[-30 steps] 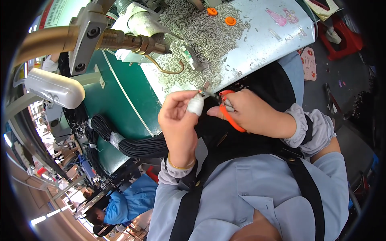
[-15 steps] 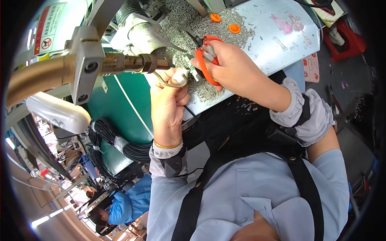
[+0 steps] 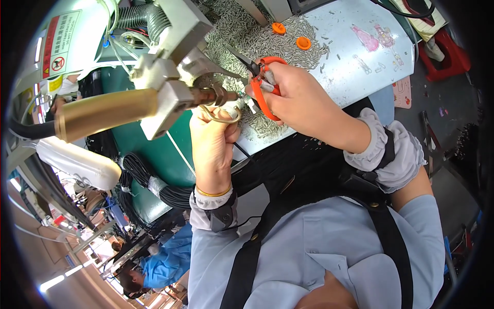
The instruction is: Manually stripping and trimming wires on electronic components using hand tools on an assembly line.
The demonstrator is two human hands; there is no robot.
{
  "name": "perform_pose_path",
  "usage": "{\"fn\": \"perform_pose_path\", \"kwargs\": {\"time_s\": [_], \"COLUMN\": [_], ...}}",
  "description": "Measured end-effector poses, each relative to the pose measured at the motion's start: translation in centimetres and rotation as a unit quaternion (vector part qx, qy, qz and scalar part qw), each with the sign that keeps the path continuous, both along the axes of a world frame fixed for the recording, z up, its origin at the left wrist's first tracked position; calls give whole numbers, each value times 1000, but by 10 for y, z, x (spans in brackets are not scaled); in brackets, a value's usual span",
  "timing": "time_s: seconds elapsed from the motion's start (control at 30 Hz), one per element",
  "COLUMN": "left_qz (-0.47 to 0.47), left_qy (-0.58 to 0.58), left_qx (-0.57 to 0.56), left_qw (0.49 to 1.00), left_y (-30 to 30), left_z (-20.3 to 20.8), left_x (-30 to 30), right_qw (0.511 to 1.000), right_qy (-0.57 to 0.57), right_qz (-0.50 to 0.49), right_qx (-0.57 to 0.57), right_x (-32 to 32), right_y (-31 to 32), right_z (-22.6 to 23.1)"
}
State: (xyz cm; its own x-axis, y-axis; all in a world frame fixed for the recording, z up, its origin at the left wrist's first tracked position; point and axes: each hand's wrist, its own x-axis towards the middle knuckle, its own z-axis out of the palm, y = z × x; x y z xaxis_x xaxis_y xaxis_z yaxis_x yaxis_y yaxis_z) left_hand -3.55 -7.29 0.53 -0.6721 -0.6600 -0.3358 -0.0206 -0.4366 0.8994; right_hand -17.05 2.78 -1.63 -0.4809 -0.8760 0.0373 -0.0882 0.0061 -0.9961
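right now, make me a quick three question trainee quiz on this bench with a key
1. Which hand holds the orange-handled cutters?
2. How many loose orange pieces lie among the small metal pieces?
3. Choose one: what colour is the surface under the black cable bundle?
A) red
B) green
C) yellow

Key:
1. The right hand.
2. Two.
3. B, the green surface.

You're in a factory workshop: metal bits (image 3: 247, 31) heap beyond your fingers (image 3: 232, 135), machinery (image 3: 108, 113) and bundled black cables (image 3: 176, 196) to their left.
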Motion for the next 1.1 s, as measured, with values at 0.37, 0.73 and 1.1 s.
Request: {"fn": "perform_pose_path", "kwargs": {"time_s": [0.37,0.73,1.1], "left_qz": [12,-66,295], "left_qy": [13,183,-450], "left_qx": [-10,219,-632], "left_qw": [1000,956,558], "left_y": [14,54,-33], "left_z": [4,8,-18], "left_x": [14,56,151], "right_qw": [997,898,997], "right_qy": [-73,-410,67], "right_qz": [33,155,-2], "right_qx": [3,45,-39], "right_x": [8,33,18], "right_y": [15,57,94], "right_z": [-1,34,13]}}
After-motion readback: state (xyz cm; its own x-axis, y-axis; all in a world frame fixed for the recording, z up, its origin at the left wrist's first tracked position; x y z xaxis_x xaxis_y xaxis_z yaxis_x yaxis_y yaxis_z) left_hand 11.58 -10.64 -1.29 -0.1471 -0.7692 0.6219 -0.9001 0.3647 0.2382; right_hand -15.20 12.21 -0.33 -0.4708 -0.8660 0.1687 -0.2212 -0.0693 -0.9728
